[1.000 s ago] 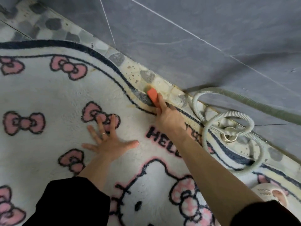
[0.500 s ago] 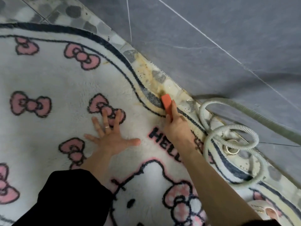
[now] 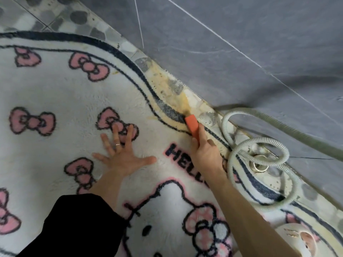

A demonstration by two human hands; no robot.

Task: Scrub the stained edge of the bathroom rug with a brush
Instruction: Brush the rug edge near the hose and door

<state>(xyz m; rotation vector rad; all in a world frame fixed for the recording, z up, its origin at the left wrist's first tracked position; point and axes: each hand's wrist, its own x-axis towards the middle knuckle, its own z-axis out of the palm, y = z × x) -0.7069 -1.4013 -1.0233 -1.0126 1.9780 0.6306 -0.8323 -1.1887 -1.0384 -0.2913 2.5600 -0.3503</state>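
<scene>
here right hand (image 3: 205, 153) holds brush (image 3: 192, 124) on rug (image 3: 55, 93) edge.

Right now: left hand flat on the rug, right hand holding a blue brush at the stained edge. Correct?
No. The head view shows the brush is orange, not blue. The rest stands: left hand flat on the rug, right hand holding the brush at the stained edge.

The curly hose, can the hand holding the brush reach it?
Probably yes. The hose coils just beside the right hand, with nothing lying between, though that hand already grips the brush.
</scene>
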